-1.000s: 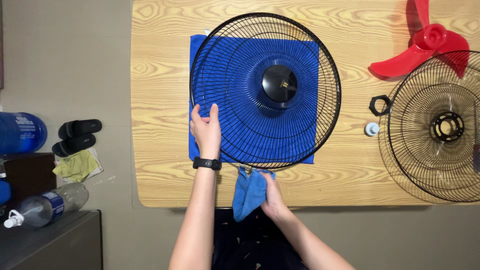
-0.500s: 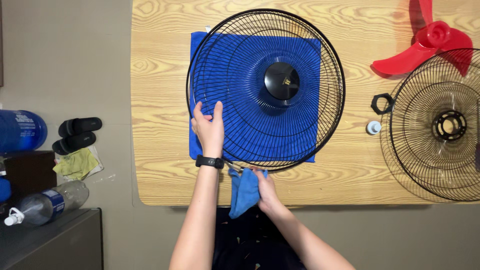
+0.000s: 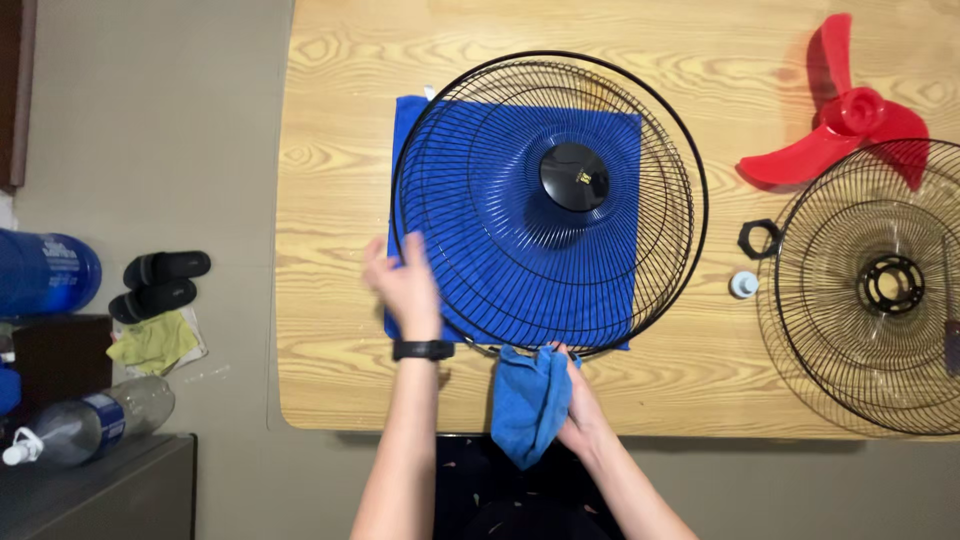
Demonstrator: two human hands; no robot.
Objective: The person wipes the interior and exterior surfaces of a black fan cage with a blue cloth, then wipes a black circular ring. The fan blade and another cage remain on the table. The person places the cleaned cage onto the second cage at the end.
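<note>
A round black wire fan grille (image 3: 640, 120) with a black centre cap (image 3: 574, 176) lies on a blue towel (image 3: 610, 310) spread on the wooden table (image 3: 330, 180). My left hand (image 3: 405, 285), with a black band at the wrist, rests on the grille's lower left rim; it is blurred. My right hand (image 3: 583, 410) grips a bunched blue cloth (image 3: 528, 400) pressed against the grille's near edge.
A second black grille (image 3: 870, 285) lies at the right, with a red fan blade (image 3: 840, 120), a black nut (image 3: 758, 238) and a small white cap (image 3: 743, 284) beside it. On the floor at left are black slippers (image 3: 160, 280), a yellow rag (image 3: 150, 343), bottles and a dark cabinet.
My left hand slid left along the grille's rim and blurred. My right hand moved right with the cloth along the near edge. The view shifted a little.
</note>
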